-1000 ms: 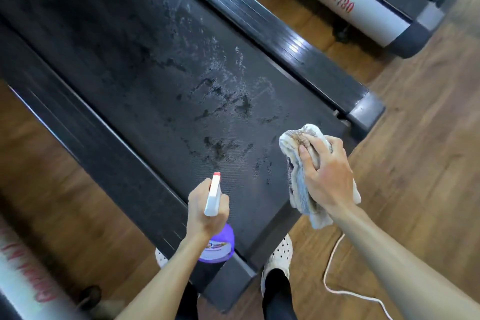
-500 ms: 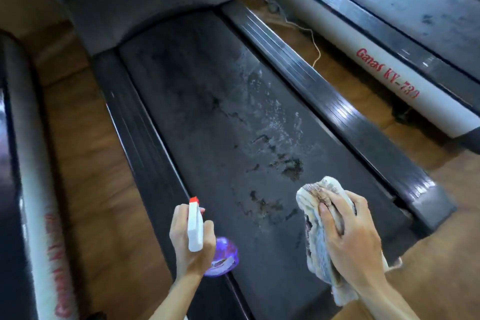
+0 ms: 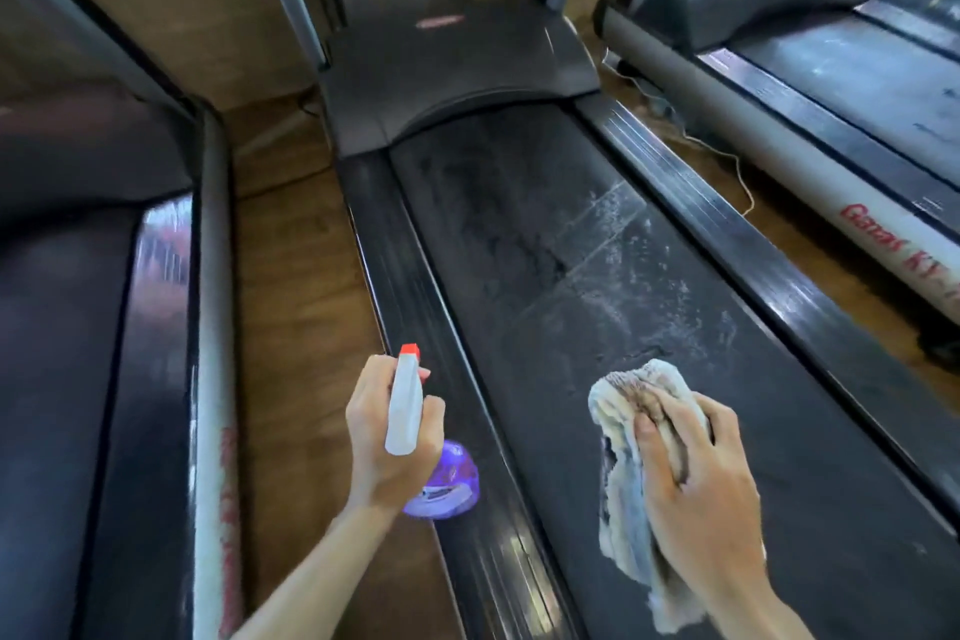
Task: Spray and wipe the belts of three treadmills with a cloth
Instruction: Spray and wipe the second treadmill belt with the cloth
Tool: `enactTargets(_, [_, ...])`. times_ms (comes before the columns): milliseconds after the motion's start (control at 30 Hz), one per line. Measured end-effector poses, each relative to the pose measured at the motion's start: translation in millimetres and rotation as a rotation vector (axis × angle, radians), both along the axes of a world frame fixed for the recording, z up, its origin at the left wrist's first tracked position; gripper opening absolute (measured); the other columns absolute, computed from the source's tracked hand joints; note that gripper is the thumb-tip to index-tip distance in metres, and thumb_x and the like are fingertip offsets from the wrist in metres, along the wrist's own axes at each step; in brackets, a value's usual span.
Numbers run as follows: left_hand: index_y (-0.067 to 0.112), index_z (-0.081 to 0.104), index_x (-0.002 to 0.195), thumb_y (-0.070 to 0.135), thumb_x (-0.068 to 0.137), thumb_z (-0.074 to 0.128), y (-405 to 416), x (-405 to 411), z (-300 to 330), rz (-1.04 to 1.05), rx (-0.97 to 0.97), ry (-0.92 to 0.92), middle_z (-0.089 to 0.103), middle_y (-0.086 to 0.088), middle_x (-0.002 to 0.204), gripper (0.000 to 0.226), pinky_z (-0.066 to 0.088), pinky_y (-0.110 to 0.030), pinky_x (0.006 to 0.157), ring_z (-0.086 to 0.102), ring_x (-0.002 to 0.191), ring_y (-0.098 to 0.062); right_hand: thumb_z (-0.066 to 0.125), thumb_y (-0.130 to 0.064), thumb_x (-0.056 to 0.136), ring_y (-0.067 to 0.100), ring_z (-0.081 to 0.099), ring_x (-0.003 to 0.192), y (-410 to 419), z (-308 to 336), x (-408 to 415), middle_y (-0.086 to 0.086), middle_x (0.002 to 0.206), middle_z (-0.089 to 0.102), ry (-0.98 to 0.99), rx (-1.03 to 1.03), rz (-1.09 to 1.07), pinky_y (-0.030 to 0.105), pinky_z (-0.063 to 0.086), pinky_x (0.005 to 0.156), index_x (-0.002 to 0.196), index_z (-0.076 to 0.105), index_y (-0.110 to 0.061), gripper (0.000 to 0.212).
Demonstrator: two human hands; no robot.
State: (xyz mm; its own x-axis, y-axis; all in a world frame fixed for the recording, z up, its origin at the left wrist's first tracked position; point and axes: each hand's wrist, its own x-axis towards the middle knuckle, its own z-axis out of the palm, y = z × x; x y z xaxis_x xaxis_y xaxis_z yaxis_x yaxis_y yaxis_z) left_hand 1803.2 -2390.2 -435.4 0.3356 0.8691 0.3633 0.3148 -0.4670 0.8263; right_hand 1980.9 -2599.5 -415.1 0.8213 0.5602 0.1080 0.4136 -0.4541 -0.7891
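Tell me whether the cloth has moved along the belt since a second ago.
Yes. The cloth, held in the right hand, has gone forward along the belt, from beside the rear end cap to past the wet spray blotches, toward the motor hood.

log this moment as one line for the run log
left hand grips spray bottle | right hand holds cloth over middle treadmill belt | droplets on belt | wiping not begun

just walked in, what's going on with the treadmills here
A person is cleaning the belt of the middle treadmill. The left hand grips a purple spray bottle with its nozzle aimed up the belt, and the right hand holds a dirty cloth over the belt. White spray droplets lie on the belt ahead of the cloth. Another treadmill stands on each side.
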Motion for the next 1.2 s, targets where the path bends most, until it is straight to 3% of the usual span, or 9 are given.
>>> enactTargets(133, [0.018, 0.053, 0.081, 0.007, 0.073, 0.06, 50, -32, 18, -0.044, 0.0, -0.003, 0.049, 0.002, 0.074, 0.016, 0.041, -0.03, 0.056, 0.05, 0.062, -0.017, 0.048, -0.051, 0.095, 0.003, 0.055, 0.108, 54, 5, -43, -0.021, 0.129, 0.048, -0.01, 0.047, -0.076, 0.033, 0.044, 0.09, 0.129, 0.064, -0.045, 0.038])
enactTargets(233, [0.013, 0.056, 0.084, 0.007, 0.075, 0.062, 85, -48, 35, -0.07, 0.009, 0.009, 0.052, 0.001, 0.075, 0.013, 0.042, -0.031, 0.056, 0.05, 0.062, -0.019, 0.051, -0.049, 0.102, 0.008, 0.057, 0.106, 90, 11, -58, -0.02, 0.128, 0.048, 0.03, 0.074, -0.136, 0.035, 0.044, 0.089, 0.124, 0.065, -0.044, 0.027])
enactTargets(333, [0.01, 0.058, 0.084, 0.009, 0.078, 0.064, 122, -53, 44, -0.073, 0.04, 0.012, 0.054, 0.002, 0.077, 0.009, 0.041, -0.02, 0.059, 0.054, 0.066, -0.018, 0.056, -0.037, 0.101, 0.011, 0.057, 0.103, 121, 14, -62, -0.019, 0.126, 0.047, 0.02, 0.085, -0.139, 0.035, 0.044, 0.089, 0.124, 0.065, -0.039, 0.024])
enactTargets(467, [0.01, 0.06, 0.087, 0.015, 0.08, 0.068, 160, -49, 44, -0.071, 0.064, 0.043, 0.06, 0.002, 0.084, 0.012, 0.04, -0.011, 0.067, 0.058, 0.076, -0.013, 0.055, -0.037, 0.102, 0.01, 0.055, 0.102, 149, 8, -57, -0.019, 0.126, 0.045, -0.019, 0.041, -0.117, 0.034, 0.043, 0.086, 0.124, 0.064, -0.033, 0.024])
enactTargets(633, [0.011, 0.068, 0.095, 0.013, 0.083, 0.075, 186, -23, 17, -0.173, 0.053, 0.057, 0.06, 0.0, 0.096, 0.014, 0.043, -0.012, 0.075, 0.06, 0.088, -0.016, 0.056, -0.037, 0.102, 0.014, 0.058, 0.109, 169, -9, -37, -0.013, 0.131, 0.048, -0.059, 0.026, -0.179, 0.034, 0.045, 0.092, 0.128, 0.065, -0.03, 0.029])
enactTargets(867, [0.016, 0.069, 0.095, 0.017, 0.084, 0.066, 222, 27, -40, -0.143, -0.094, 0.026, 0.062, 0.004, 0.098, 0.011, 0.051, -0.027, 0.078, 0.064, 0.092, -0.017, 0.059, -0.033, 0.102, 0.013, 0.057, 0.107, 203, -39, 13, -0.012, 0.131, 0.05, -0.072, -0.022, -0.219, 0.034, 0.045, 0.09, 0.129, 0.065, -0.031, 0.028])
enactTargets(967, [0.021, 0.067, 0.094, 0.02, 0.084, 0.064, 243, 50, -59, -0.117, -0.139, 0.038, 0.063, 0.002, 0.099, 0.011, 0.051, -0.023, 0.073, 0.065, 0.089, -0.014, 0.058, -0.033, 0.102, 0.011, 0.056, 0.106, 225, -53, 37, -0.01, 0.131, 0.05, -0.081, -0.044, -0.242, 0.032, 0.045, 0.089, 0.13, 0.065, -0.029, 0.029])
enactTargets(1100, [0.021, 0.066, 0.094, 0.021, 0.086, 0.062, 280, 80, -84, -0.102, -0.152, 0.049, 0.063, 0.001, 0.097, 0.009, 0.051, -0.027, 0.072, 0.065, 0.087, -0.017, 0.058, -0.033, 0.102, 0.01, 0.055, 0.104, 262, -69, 63, -0.01, 0.13, 0.05, -0.109, -0.057, -0.209, 0.031, 0.044, 0.088, 0.129, 0.065, -0.028, 0.029])
enactTargets(1200, [0.017, 0.066, 0.096, 0.02, 0.087, 0.061, 320, 97, -103, -0.046, -0.136, 0.053, 0.063, 0.0, 0.099, 0.011, 0.046, -0.011, 0.075, 0.063, 0.088, -0.011, 0.058, -0.033, 0.102, 0.009, 0.053, 0.102, 299, -88, 78, -0.008, 0.128, 0.051, -0.139, -0.073, -0.182, 0.027, 0.041, 0.087, 0.127, 0.066, -0.027, 0.028])
